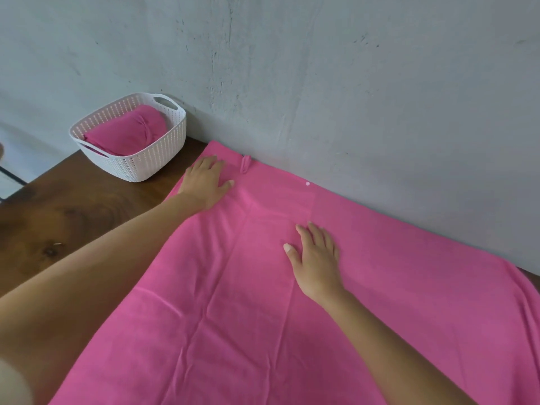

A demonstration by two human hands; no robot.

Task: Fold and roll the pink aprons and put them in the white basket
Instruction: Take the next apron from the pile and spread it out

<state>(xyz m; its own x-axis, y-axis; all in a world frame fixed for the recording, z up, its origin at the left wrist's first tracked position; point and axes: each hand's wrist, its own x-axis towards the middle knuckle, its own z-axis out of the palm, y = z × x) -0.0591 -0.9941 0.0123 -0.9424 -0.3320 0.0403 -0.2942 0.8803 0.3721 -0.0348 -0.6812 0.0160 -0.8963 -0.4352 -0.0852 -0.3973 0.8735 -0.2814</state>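
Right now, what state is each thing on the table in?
Spread apron: unfolded, lying flat on the table, a few creases.
Left hand: fingers straight, resting flat near the apron's far left corner.
Right hand: fingers straight, resting flat on the apron's middle.
White basket: upright, one roll inside.
Rolled apron: rolled up, lying in the basket.

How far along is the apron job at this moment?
Done: one rolled apron lies in the basket. In hand: a second apron lies spread on the table, left hand and right hand resting flat on it; it is not yet rolled. Left: fold and roll it, then put it in the basket.
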